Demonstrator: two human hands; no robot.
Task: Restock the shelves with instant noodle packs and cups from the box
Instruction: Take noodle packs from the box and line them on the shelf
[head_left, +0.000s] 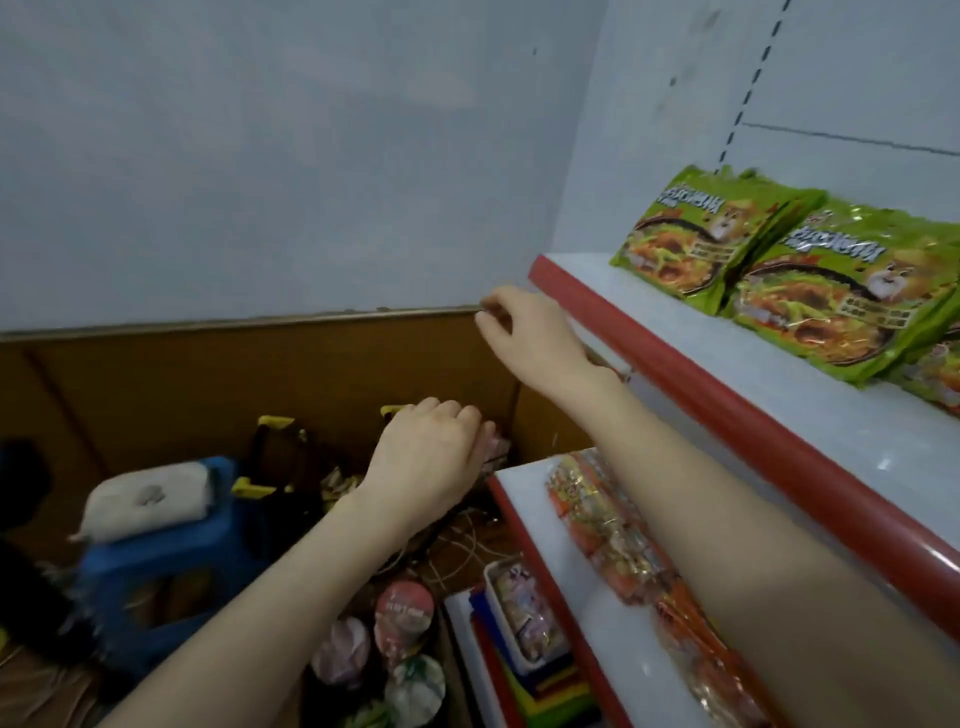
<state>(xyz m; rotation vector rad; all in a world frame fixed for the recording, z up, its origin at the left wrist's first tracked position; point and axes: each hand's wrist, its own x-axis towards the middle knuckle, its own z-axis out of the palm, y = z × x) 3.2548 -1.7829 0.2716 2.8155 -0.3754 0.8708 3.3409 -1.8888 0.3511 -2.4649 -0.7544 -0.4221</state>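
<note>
- from my remote seat, i read this as the pick step: my left hand (431, 447) is down low beside the shelving, knuckles up and fingers curled under.
- a pinkish wrapper (496, 446) shows just past those fingertips. i cannot tell whether the fingers have it pinched or only touch it.
- my right hand (524, 332) hangs in the air just beside the red edge strip (727, 415), fingers loosely bent, with nothing in it that i can see.
- to do this well, i'd take a soft pack by its flat faces rather than one corner, so the crinkly film doesn't slip or crush the noodle block inside.
- i'd keep the right hand free to steady the row on the shelf when the new pack arrives.
- the stock waiting: round cups (404, 616) with foil-like lids sit in the cardboard box (451, 670) at the bottom, rigid and easy to grasp round the wall.
- green noodle packs (675, 244) lean upright in an overlapping row on the glossy white upper shelf (779, 395). they are shiny, pillow-shaped and likely to topple if nudged.
- orange packs (623, 545) lie flat along the lower shelf (519, 499), their film glinting.
- a blue stool (156, 545) of hard plastic stands to the left, well apart from the shelves.
</note>
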